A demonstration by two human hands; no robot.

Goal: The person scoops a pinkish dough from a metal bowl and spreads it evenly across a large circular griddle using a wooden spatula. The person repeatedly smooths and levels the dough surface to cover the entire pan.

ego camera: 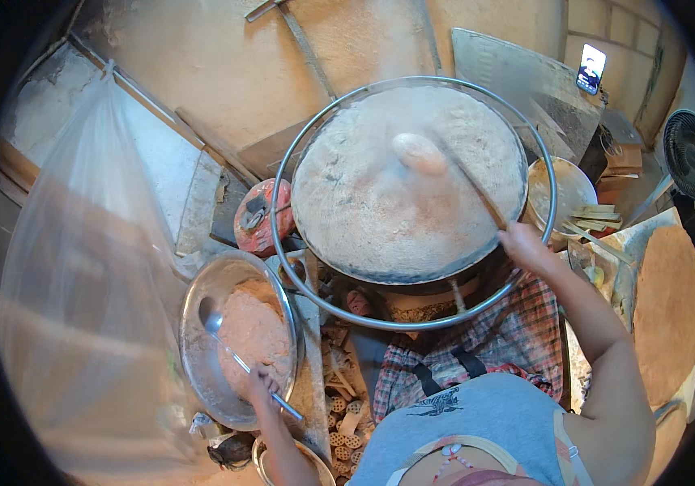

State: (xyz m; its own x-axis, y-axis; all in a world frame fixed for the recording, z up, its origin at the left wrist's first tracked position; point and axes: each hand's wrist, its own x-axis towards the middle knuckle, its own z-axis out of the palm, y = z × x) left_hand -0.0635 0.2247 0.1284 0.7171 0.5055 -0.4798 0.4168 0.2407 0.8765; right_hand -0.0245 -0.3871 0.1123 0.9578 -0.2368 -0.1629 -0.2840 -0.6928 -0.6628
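My left hand [262,386] grips the handle of a metal ladle [239,359], whose bowl lies inside the rim of a wide metal basin [192,364]. Thick pinkish-tan batter [256,328] fills much of that basin. My right hand [522,244] is closed around a wooden stick [475,182] reaching across a large round griddle [347,237]. Near the stick's far end is a pale oval lump [418,154], blurred by steam; I cannot tell whether the two are joined. A whitish layer covers the griddle. Around it runs a raised metal ring [414,327].
A tall clear plastic bag [92,304] stands at left, beside a red round object [256,222]. Perforated briquettes [342,440] lie below the griddle. At right are a brown flat round sheet [668,316], a white bucket [572,185], a fan [691,154] and a lit phone [592,68].
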